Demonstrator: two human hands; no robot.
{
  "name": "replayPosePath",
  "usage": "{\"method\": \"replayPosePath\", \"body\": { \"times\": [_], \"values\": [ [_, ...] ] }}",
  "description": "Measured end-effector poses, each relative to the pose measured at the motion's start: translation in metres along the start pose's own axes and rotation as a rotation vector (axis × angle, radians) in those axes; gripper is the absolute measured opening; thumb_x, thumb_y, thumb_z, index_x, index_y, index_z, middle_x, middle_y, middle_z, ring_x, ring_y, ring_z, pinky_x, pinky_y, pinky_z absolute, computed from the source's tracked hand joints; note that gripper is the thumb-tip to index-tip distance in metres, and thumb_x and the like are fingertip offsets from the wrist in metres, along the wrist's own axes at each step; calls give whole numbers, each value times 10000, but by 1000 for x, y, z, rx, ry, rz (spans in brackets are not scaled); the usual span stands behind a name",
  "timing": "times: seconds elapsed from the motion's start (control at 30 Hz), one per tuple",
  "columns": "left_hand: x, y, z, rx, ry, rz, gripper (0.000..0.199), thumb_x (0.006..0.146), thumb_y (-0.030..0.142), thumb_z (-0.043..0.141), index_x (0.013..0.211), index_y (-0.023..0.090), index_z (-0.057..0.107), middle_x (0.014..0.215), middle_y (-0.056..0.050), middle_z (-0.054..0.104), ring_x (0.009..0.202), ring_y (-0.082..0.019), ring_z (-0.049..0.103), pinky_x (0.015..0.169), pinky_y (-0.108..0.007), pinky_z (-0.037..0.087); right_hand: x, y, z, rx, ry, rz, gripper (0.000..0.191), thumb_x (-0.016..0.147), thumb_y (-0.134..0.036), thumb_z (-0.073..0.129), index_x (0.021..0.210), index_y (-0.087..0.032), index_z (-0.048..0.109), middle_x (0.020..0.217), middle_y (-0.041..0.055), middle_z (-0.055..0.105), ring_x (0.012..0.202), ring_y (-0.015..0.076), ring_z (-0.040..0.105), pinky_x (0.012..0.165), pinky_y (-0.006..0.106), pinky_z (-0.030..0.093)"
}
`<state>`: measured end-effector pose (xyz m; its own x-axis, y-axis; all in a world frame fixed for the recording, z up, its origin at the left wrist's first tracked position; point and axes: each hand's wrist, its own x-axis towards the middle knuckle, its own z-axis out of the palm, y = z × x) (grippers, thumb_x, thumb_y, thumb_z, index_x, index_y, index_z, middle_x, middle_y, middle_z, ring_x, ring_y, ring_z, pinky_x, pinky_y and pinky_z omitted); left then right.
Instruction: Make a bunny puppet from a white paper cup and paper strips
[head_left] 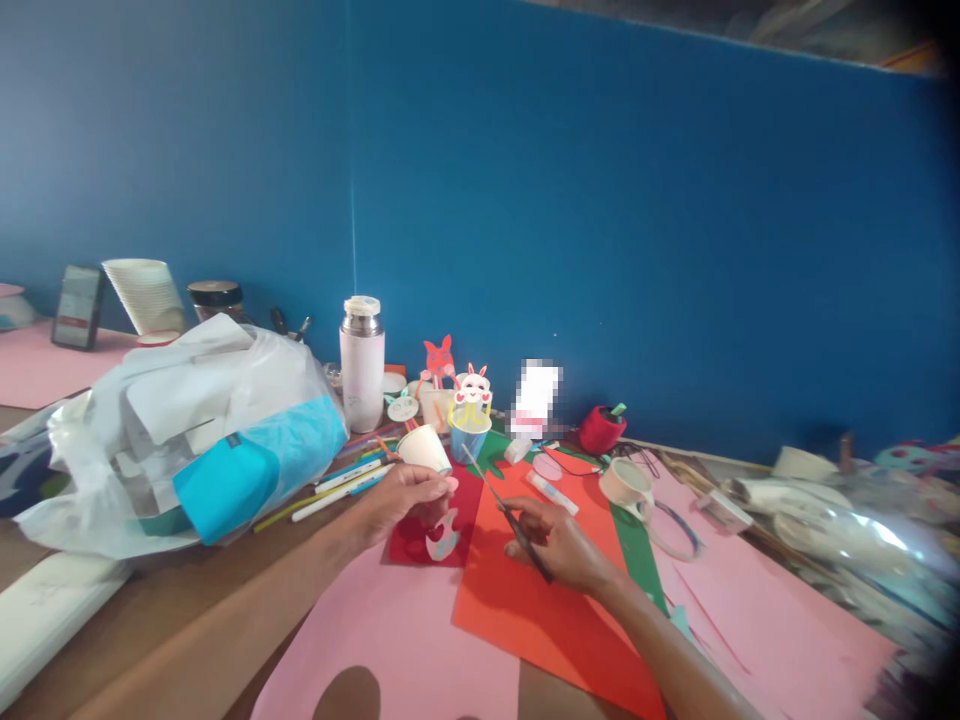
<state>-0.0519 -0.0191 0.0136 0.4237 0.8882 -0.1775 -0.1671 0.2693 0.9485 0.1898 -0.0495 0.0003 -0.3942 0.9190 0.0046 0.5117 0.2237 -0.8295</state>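
Observation:
Between thumb and fingers my left hand pinches a small pink paper piece. Just below those fingers is a pale cut-out paper shape, over a dark red sheet; whether the hand touches it I cannot tell. My right hand is closed on a slim pointed tool with a silver tip and dark handle, its exact kind unclear. Its tip points up and left toward a blue paper cup bearing a rabbit cut-out. Under the right hand lies an orange-red sheet.
A tipped white cup, pens, a glue stick and a mug with a roll of tape surround the hands. A bulky plastic bag and a flask stand left. Clear plastic packaging fills the right.

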Motion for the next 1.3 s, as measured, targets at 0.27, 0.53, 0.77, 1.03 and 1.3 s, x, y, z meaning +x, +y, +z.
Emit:
{"method": "replayPosePath", "body": {
  "times": [0.27, 0.53, 0.77, 1.03, 1.3],
  "values": [
    [-3, 1, 6, -48, 53, 59, 205, 683, 306, 622, 671, 102, 621, 522, -29, 593, 488, -117, 538, 497, -233, 434, -4, -12, -3, -426, -28, -122, 338, 728, -233, 495, 1063, -199, 530, 731, 12, 608, 640, 127, 532, 564, 209, 364],
    [-2, -8, 8, -30, 58, 149, 202, 728, 312, 545, 668, 122, 580, 454, 4, 539, 369, -101, 473, 405, -225, 387, -4, -15, -28, -534, 9, -123, 334, 742, -227, 466, 1061, -231, 567, 851, 18, 651, 725, 147, 571, 628, 224, 391],
    [-3, -9, 12, -34, 145, 155, 239, 717, 358, 551, 677, 127, 594, 458, 15, 533, 376, -89, 469, 408, -210, 372, -7, -3, -42, -689, -99, -22, 365, 738, -231, 477, 1091, -273, 562, 1083, 35, 603, 965, 212, 548, 821, 313, 390],
    [-4, -13, 19, -27, 161, 111, 242, 698, 367, 577, 657, 130, 592, 467, 13, 550, 394, -92, 477, 437, -221, 373, -13, -14, -38, -711, -127, 51, 359, 778, -215, 433, 1113, -267, 549, 1068, 53, 591, 961, 209, 530, 802, 297, 364],
    [-2, -24, 23, 30, 228, 145, 295, 698, 398, 591, 562, 139, 545, 433, 19, 519, 384, -73, 452, 406, -195, 326, -10, -13, -34, -811, -159, 93, 283, 747, -271, 471, 1003, -227, 583, 911, 52, 610, 813, 198, 542, 643, 256, 320]
  ]
}}
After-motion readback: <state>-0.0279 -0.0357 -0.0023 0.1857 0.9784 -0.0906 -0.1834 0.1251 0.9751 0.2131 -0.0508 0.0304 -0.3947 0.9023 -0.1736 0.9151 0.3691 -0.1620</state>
